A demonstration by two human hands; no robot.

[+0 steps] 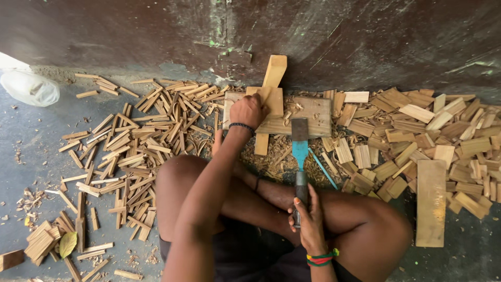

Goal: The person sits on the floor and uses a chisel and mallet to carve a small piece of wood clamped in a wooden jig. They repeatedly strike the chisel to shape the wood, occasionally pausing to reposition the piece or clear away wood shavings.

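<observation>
My left hand presses down on a long wooden strip that lies across a flat wooden board on the floor by the wall. A dark bead bracelet circles that wrist. My right hand grips the handle of a wide chisel with a blue shank; its blade points toward the board and rests near the board's front edge. A striped band is on my right wrist. I sit cross-legged, knees either side of the hands.
A heap of thin split sticks covers the floor at left. Short flat wood blocks pile up at right, beside a long plank. Shavings lie under the board. A white plastic bag sits far left. A dark wall stands ahead.
</observation>
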